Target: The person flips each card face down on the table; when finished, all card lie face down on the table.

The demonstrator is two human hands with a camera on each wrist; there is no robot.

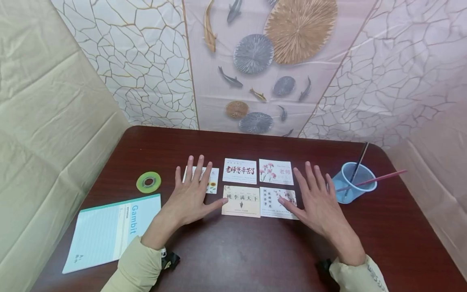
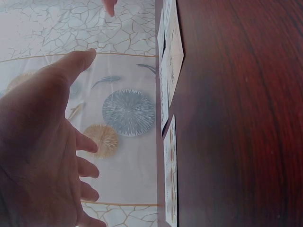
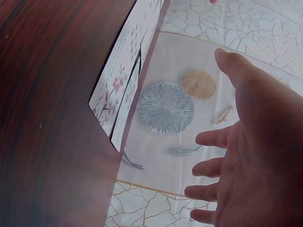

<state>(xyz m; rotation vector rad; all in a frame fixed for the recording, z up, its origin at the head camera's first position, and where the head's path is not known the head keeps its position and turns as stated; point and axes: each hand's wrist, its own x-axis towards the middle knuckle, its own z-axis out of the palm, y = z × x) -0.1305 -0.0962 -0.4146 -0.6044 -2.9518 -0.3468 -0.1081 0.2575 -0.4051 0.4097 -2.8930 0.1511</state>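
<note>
L hand (image 1: 190, 201), R hand (image 1: 318, 202) spread, prob. above cards (image 1: 240, 171).

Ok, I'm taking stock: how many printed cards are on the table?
5: the sunflower card, partly behind the left hand; rightward, the red-lettered card, then pink-flower card; nearer row, cream card, blossom card, partly behind the right hand. More could be hidden.

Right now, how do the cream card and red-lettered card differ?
Lettering: the cream card has dark characters, the red-lettered card red brush-style script. Place: the cream card lies in the near row, the red-lettered card in the far row. Both are rectangular and printed.
</note>
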